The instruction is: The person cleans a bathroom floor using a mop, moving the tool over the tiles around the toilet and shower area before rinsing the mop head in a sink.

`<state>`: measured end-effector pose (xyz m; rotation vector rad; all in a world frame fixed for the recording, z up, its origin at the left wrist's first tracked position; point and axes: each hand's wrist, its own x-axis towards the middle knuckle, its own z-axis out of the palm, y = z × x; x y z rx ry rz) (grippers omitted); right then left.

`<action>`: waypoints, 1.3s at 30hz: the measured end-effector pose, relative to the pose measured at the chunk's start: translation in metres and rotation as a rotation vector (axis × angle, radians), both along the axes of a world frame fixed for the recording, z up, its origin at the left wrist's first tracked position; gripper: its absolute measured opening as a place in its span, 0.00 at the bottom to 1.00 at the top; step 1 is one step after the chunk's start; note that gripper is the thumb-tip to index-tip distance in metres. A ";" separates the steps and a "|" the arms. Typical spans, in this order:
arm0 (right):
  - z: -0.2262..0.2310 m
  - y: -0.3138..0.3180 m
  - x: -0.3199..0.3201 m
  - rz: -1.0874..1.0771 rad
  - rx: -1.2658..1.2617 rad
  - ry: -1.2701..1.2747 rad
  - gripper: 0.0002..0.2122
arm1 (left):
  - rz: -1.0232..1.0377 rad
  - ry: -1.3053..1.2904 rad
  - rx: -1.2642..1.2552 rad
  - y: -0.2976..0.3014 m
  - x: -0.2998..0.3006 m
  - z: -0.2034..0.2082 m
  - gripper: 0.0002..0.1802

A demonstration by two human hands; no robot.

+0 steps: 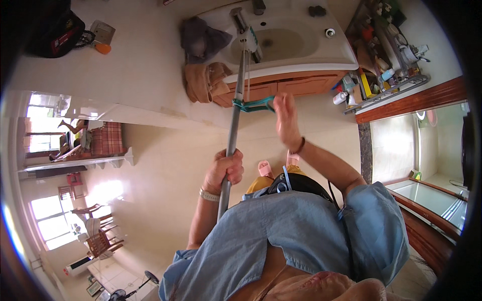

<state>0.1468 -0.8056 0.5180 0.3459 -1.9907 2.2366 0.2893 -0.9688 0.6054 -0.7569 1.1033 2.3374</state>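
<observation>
My left hand [223, 170] is wrapped round the grey metal pole [233, 125] of a squeeze mop, which slants up from my body toward the sink. At its far end, the white and green mop head [250, 42] rests over the washbasin [281, 45], beside the chrome faucet [239, 20]. A green squeeze lever [256, 104] juts out to the right from the pole, with thin rods running up to the head. My right hand [287, 120] is at the lever's free end, fingers stretched out and pressed against it rather than wrapped round it.
A dark cloth [203, 40] and a brown towel [203, 83] hang at the basin's left edge, above a wooden cabinet [286, 85]. A metal rack [391, 85] crowded with bottles stands right. Farther right is a doorway with a dark sill [365, 150]. Chairs [100, 241] stand far left.
</observation>
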 end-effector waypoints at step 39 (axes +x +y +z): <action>0.003 -0.042 -0.054 -0.026 0.060 -0.127 0.20 | 0.139 -0.079 -0.038 -0.001 0.018 0.010 0.05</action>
